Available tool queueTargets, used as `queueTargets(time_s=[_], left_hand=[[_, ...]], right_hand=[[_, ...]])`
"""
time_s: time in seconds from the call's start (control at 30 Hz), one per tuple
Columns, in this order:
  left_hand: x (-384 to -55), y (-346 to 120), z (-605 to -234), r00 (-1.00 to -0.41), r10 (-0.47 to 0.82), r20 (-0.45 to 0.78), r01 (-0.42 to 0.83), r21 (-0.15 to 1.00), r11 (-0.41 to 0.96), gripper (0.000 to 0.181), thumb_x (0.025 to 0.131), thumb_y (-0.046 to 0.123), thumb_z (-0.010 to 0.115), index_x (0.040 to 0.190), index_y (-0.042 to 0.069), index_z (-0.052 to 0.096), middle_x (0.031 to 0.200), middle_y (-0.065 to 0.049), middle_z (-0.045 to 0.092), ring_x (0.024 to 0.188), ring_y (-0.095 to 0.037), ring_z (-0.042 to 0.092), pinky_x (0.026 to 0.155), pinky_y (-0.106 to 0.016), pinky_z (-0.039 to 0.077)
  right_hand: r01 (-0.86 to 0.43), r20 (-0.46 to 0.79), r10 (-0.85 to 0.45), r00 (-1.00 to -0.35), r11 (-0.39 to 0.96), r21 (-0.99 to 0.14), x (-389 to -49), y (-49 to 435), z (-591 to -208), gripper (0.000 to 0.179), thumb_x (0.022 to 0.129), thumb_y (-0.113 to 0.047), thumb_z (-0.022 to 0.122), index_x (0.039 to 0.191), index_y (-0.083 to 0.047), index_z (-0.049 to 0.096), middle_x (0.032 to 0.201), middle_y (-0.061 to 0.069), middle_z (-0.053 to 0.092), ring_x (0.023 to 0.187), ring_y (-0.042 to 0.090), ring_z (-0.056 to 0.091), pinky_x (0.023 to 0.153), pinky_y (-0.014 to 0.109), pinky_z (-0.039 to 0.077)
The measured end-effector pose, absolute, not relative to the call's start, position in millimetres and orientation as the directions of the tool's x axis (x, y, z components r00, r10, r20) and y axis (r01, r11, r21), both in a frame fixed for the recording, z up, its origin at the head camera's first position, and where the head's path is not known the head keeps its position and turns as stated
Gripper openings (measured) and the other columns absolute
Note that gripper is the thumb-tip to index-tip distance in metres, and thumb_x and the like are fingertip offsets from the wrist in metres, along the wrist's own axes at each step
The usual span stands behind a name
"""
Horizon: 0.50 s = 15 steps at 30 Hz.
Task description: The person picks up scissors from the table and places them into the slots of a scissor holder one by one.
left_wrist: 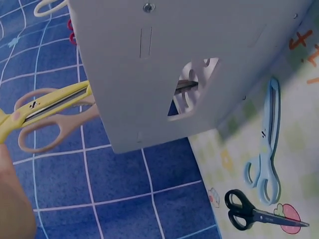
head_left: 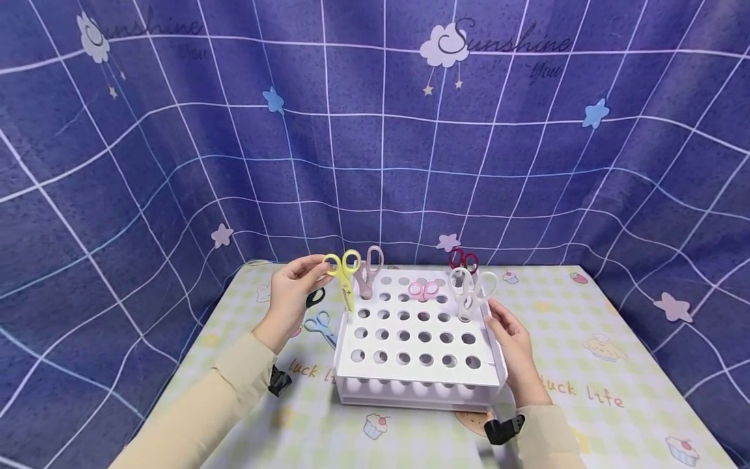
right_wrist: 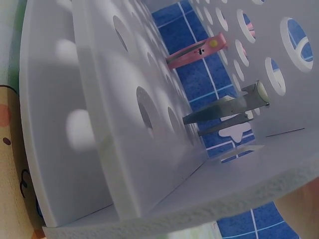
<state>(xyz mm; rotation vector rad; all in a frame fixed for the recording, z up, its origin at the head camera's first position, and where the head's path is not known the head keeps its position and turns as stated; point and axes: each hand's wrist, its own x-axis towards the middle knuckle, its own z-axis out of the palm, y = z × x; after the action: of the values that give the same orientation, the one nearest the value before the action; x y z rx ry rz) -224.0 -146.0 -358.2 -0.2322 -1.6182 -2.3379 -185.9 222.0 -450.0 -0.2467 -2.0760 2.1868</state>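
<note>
My left hand (head_left: 293, 293) holds yellow scissors (head_left: 344, 279) by a handle loop, blades pointing down at the rack's left edge. In the left wrist view the yellow scissors (left_wrist: 57, 103) overlap a pale pink-beige pair beside the rack wall. My right hand (head_left: 514, 345) grips the right side of the white rack (head_left: 392, 370), thumb at its upper edge. Pink-beige scissors (head_left: 366, 286), small pink scissors (head_left: 424, 293), white scissors (head_left: 465, 301) and dark red scissors (head_left: 463, 262) stand in the rack's holes. Their lower blades partly show under the top plate in the right wrist view.
Left of the rack, light blue scissors (left_wrist: 269, 149) and black scissors (left_wrist: 251, 215) lie on the checked tablecloth (head_left: 586, 417). A blue grid-patterned curtain (head_left: 363, 143) hangs behind and along both sides of the table. Rows of round holes cover the rack's top.
</note>
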Motion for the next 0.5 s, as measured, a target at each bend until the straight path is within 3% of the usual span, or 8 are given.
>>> queueTargets(time_s=[0.5], left_hand=[[-219,-130,-368,-0.974,-0.083,0.212,0.226,0.944,-0.24,0.013,0.085,-0.002,0.07,0.093,0.007,0.069,0.089,-0.002,0.072,0.082,-0.011,0.068,0.083,-0.032,0.059]], right_hand=[[0.015,-0.032,0.204,-0.978,-0.086,-0.996,-188,223,-454,0.047,0.101,-0.017,0.05,0.146,-0.01,0.041,0.15,0.008,0.043,0.123,0.0,0.046,0.095,0.004,0.04]])
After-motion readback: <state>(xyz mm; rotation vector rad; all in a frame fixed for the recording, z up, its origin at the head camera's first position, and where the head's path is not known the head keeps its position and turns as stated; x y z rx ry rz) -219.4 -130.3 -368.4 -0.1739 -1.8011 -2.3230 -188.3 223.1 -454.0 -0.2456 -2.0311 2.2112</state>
